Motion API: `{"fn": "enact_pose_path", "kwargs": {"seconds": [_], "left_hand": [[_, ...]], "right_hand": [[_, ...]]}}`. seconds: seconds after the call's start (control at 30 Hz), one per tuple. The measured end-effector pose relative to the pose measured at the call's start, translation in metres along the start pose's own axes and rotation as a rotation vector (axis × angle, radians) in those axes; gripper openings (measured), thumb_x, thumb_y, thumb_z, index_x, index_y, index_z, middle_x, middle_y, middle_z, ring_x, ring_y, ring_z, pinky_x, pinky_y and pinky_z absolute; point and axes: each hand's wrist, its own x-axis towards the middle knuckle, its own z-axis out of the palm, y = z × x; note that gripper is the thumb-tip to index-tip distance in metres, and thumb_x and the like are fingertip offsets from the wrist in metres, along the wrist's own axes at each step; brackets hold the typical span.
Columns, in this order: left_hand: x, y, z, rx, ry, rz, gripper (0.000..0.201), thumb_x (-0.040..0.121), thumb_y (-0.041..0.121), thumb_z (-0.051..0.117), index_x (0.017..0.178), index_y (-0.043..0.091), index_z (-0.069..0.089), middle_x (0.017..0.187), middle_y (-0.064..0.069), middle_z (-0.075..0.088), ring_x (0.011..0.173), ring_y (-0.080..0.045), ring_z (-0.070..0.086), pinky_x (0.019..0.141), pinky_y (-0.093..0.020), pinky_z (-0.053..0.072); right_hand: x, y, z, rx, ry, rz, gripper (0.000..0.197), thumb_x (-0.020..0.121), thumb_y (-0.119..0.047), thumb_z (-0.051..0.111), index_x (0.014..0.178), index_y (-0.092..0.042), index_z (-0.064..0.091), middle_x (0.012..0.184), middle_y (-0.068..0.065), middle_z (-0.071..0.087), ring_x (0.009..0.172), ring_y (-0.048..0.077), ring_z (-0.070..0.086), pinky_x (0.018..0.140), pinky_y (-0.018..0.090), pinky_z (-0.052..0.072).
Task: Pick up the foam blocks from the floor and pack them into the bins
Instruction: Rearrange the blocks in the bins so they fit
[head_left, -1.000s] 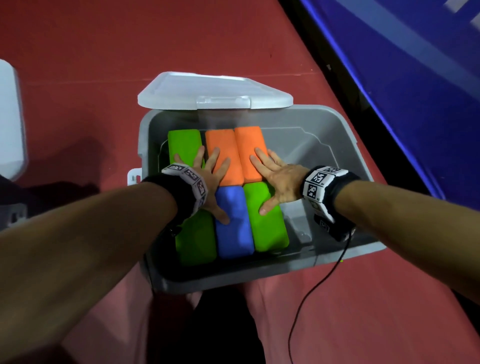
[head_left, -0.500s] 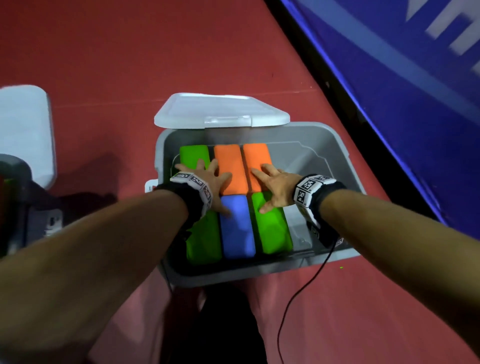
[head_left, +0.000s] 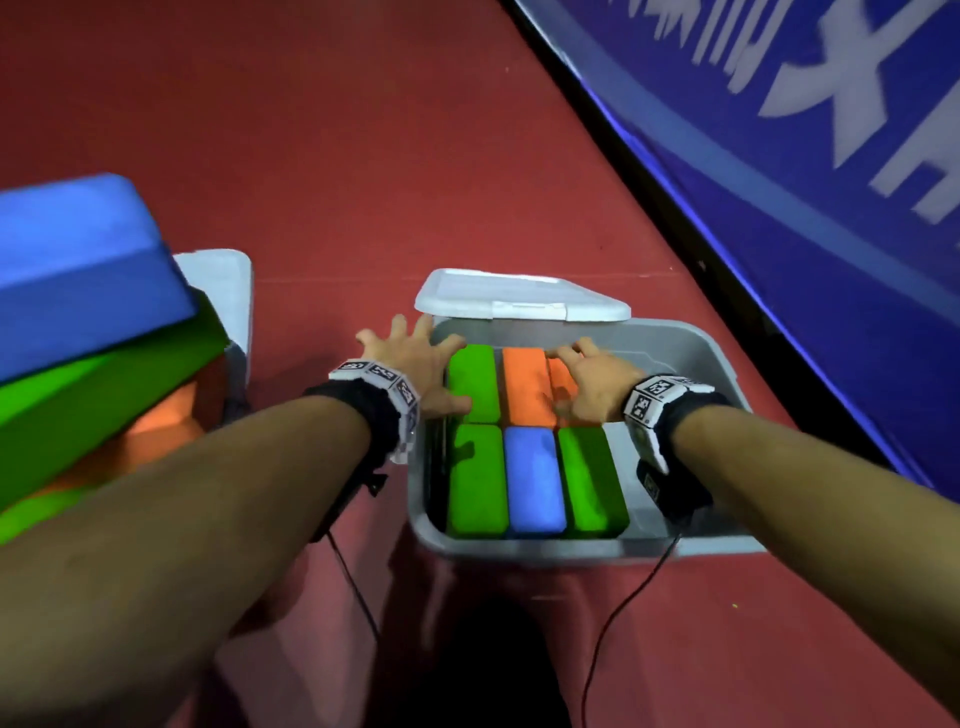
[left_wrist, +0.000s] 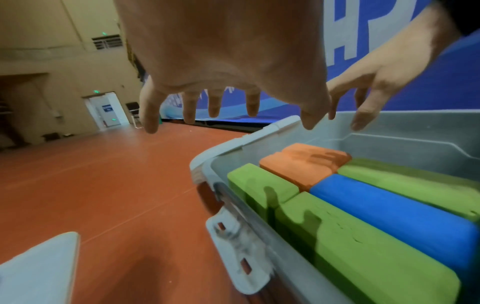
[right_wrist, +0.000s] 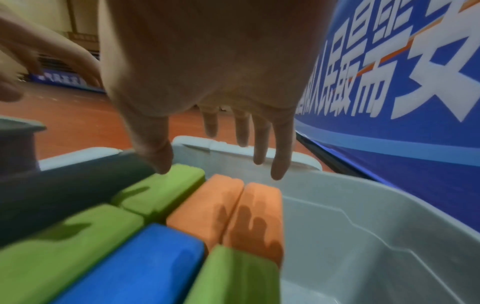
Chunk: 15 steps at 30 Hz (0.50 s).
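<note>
Red floor (head_left: 311, 130) runs under everything, with a blue banner (head_left: 831, 260) along the edge at two o'clock. Grey bin (head_left: 691, 540), the one being filled, sits at the centre, its white lid (head_left: 519, 296) tipped back at its twelve o'clock side. Inside lies a snug layer of foam blocks: two green blocks and a blue block (head_left: 535, 480) in the near row, a green and two orange blocks (head_left: 524, 387) in the far row, with bare space at the bin's three o'clock side. At nine o'clock a second bin, mostly hidden, carries a heap of more blocks (head_left: 78, 322).

Both hands hang over the far row, holding nothing. The left hand (head_left: 415, 364) has its fingers spread wide above the bin's left rim; the right hand (head_left: 597, 384) hovers, fingers straight and relaxed, over the orange pair.

I'd judge this layer is settled. Next comes fetching more blocks for the free strip, though none shows lying loose on the floor.
</note>
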Motion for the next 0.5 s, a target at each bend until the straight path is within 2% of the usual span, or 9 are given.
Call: {"fn": "enact_pose_path", "kwargs": {"seconds": [0.13,0.23,0.37,0.5], "left_hand": [[-0.030,-0.039,-0.037,0.015,0.127,-0.095,0.085,0.079,0.077,0.048,0.149,0.038,0.022,0.158,-0.008,0.017,0.141,-0.037,0.020,0.105,-0.061,0.029],[-0.049,-0.071,-0.064,0.062,0.196,-0.143,0.088,0.080,0.075,0.049,0.152,0.035,0.017,0.161,-0.011,0.012,0.147,-0.037,0.009,0.114,-0.058,0.018],[-0.079,-0.107,-0.101,0.121,0.276,-0.156,0.088,0.082,0.073,0.048,0.153,0.032,0.016,0.162,-0.015,0.010,0.149,-0.034,0.006,0.119,-0.054,0.011],[-0.112,-0.142,-0.122,0.107,0.288,-0.256,0.091,0.079,0.075,0.051,0.153,0.033,0.016,0.161,-0.011,0.010,0.149,-0.031,0.007,0.117,-0.056,0.013]], "right_hand": [[0.001,-0.048,-0.042,0.028,0.140,-0.095,0.076,0.080,-0.042,0.069,0.145,-0.025,0.033,0.140,0.012,0.035,0.124,0.036,0.043,0.099,0.043,0.043],[0.005,-0.086,-0.070,0.059,0.216,-0.174,0.077,0.079,-0.043,0.068,0.145,-0.027,0.031,0.144,0.010,0.030,0.127,0.037,0.038,0.101,0.049,0.042],[0.010,-0.140,-0.112,0.117,0.281,-0.282,0.083,0.080,-0.038,0.069,0.149,-0.030,0.024,0.151,0.009,0.022,0.131,0.035,0.034,0.106,0.045,0.038],[0.016,-0.191,-0.143,0.139,0.334,-0.428,0.089,0.080,-0.039,0.072,0.150,-0.033,0.018,0.153,0.007,0.018,0.134,0.033,0.032,0.108,0.042,0.035]]}}
